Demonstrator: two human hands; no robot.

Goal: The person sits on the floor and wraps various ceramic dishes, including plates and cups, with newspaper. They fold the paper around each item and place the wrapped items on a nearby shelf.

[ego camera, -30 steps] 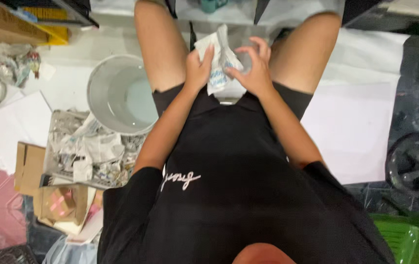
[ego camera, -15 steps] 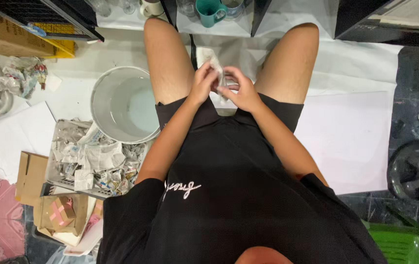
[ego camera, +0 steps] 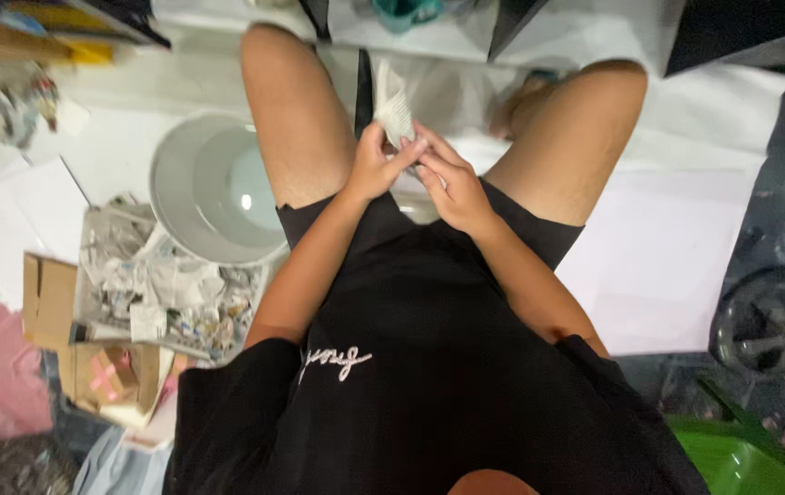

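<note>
I am seated, looking down at my lap and bare knees. My left hand (ego camera: 372, 167) and my right hand (ego camera: 447, 180) meet between my thighs, and both pinch a piece of crumpled newspaper (ego camera: 392, 108) that sticks up above my fingers. The paper is folded narrow and its lower part is hidden inside my hands. The frame is somewhat blurred.
A white bucket (ego camera: 172, 197) with water stands left of my left thigh. Below it lies a tray of torn newspaper scraps (ego camera: 163, 289), then cardboard boxes (ego camera: 108, 376). White sheets (ego camera: 676, 257) cover the floor at right. A black fan (ego camera: 773, 321) and a green basin (ego camera: 741, 458) sit at the right.
The newspaper, spread wide a second ago, is now bunched narrow between my hands. My hands have drawn closer together. The view has shifted and blurred.
</note>
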